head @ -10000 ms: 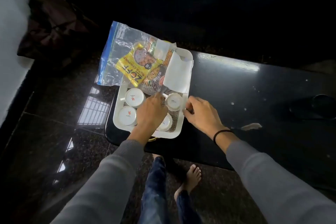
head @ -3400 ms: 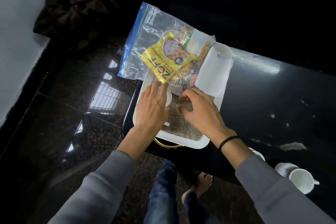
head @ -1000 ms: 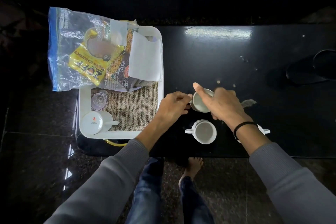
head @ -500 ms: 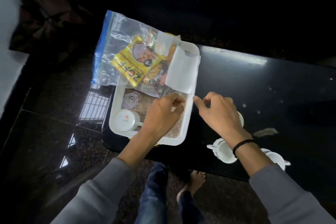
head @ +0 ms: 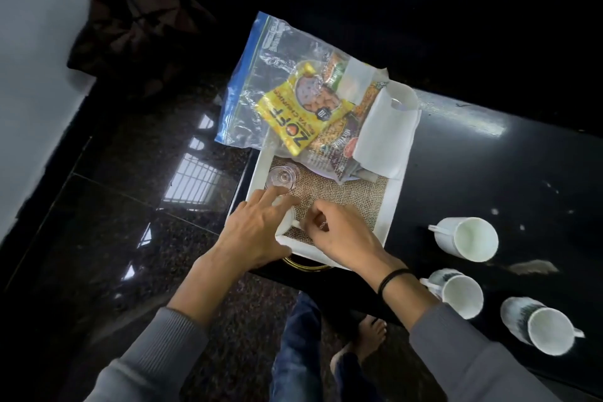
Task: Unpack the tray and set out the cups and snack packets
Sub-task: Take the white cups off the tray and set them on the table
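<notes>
Both hands meet at the last white cup point(head: 287, 222) in the white tray point(head: 390, 206): the left hand point(head: 257, 235) spreads over it, and the right hand point(head: 339, 232) pinches near its handle. Lift it straight up, grip it firmly, and keep away from the small clear glass point(head: 280, 178) just behind the cup.

Tray point(head: 390, 206): white, burlap-lined, centre of frame on black table point(head: 489, 179).
Last cup point(head: 287, 222): white, lower left corner of tray, under left hand point(head: 254, 238); right hand point(head: 342, 235) at its handle.
Glass point(head: 281, 178): clear, just above that cup.
Zip bag point(head: 261, 81): upper tray end, holding yellow packet point(head: 293, 117).
Napkin point(head: 385, 137): white, tray's upper right.
Set-out cups point(head: 466, 238): three, lower right, upright.
</notes>
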Tool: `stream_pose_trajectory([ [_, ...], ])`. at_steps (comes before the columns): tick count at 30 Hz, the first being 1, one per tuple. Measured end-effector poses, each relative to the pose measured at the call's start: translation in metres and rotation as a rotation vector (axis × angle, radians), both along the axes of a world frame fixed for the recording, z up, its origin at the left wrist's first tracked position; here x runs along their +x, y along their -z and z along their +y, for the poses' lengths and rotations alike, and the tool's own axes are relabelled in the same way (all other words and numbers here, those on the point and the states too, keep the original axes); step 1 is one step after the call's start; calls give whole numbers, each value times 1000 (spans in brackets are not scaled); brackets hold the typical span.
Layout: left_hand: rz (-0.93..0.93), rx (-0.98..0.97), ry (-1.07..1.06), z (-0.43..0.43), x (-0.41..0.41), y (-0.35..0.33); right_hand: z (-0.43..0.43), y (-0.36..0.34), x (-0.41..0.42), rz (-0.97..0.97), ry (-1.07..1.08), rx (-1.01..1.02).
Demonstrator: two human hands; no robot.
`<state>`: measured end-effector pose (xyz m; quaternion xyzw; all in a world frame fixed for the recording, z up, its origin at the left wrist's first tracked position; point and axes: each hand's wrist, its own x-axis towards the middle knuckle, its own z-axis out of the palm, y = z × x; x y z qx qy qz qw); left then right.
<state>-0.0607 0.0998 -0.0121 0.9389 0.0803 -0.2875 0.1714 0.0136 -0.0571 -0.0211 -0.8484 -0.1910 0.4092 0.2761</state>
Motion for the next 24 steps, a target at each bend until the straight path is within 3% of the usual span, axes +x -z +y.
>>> stream_pose_trajectory([
  [6, -224, -17, -73, -2, -6, 7, -11, 3, -1, 42, 58, 0],
  [11, -424, -197, -299, -17, -6, -1, -31, -4, 6, 169, 358, 91],
  [15, -382, -435, -615, -37, 6, -14, -57, -15, 9, 225, 600, 269],
  [19, -381, -608, -719, -76, 28, -29, -90, -25, 15, 289, 757, 412],
  [24, -329, -976, -856, -142, 54, -42, -144, -39, 22, 293, 951, 530],
])
